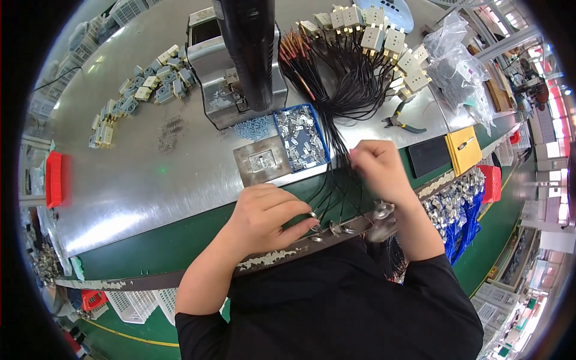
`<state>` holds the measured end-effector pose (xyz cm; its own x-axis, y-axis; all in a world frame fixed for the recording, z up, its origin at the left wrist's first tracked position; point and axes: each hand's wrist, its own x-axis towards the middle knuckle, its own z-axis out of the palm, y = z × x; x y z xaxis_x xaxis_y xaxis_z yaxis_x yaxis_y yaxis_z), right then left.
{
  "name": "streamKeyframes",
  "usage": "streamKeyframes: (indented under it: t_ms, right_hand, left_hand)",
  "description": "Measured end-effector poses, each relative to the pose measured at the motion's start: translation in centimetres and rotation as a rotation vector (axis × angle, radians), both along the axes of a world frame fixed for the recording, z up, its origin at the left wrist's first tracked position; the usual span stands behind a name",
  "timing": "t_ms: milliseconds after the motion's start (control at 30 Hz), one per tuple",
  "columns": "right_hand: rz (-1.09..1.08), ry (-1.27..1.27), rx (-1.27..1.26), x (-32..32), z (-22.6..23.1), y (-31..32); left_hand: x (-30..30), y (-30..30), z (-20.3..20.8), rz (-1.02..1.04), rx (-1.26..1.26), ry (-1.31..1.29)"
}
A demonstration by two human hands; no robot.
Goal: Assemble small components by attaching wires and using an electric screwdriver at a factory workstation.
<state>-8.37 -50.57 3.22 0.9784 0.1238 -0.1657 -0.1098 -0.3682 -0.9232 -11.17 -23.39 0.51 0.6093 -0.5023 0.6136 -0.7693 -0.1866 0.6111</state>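
Observation:
My left hand [264, 217] is over the table's near edge, its thumb and fingers closed on a small shiny metal part [313, 216]. Farther right, my right hand [384, 171] is curled into a fist beside a bundle of black cables [337, 141]; what it holds is hidden. The cables run from the back of the table toward me, with shiny metal end pieces [336, 228] lying at the table edge between my hands. Another metal piece [382, 223], smeared by motion, is below my right wrist.
A blue tray of small metal parts [328, 157] lies beside a metal plate [245, 163] and a bench machine [217, 114]. Pliers [403, 124], a black pad [429, 158] and a yellow notebook [461, 157] are at right. Beige and grey sockets [144, 93] lie at left.

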Motion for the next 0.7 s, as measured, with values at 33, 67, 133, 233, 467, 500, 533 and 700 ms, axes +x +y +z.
streamKeyframes:
  t_ms: [33, 67, 133, 233, 467, 500, 533, 700]
  right_hand:
    - [-0.125, 0.086, 0.289, 0.2, -0.1, 0.0]
    - [-0.165, 0.137, 0.421, 0.4, 0.3, -0.1]
    - [-0.175, 0.145, 0.484, 0.7, 0.7, 0.3]
    - [-0.022, 0.036, 0.293, 1.0, 1.5, 3.0]
    - [0.39, -1.088, -0.273, 3.6, 3.4, 7.9]
    - [0.392, -1.159, -0.211, 4.1, 3.7, 9.5]
    - [0.409, -1.12, -0.153, 4.3, 3.3, 10.7]
    - [0.77, -0.699, -0.196, 4.3, 1.8, 11.0]
  left_hand:
    - [-0.1, 0.0, -0.1, -0.027, -0.049, 0.086]
    - [-0.3, 0.0, -0.1, -0.055, -0.098, 0.172]
    - [-1.0, -0.7, 0.8, -0.084, -0.236, 0.373]
    - [-0.7, -0.4, 1.7, -0.225, -0.407, 0.61]
    - [0.9, 3.6, 2.5, -0.259, -0.776, 1.052]
    - [1.2, 4.4, 2.4, -0.252, -0.778, 1.049]
    - [1.5, 5.0, 2.5, -0.307, -0.827, 1.118]
    - [1.8, 6.0, 4.0, 0.07, -0.702, 1.059]
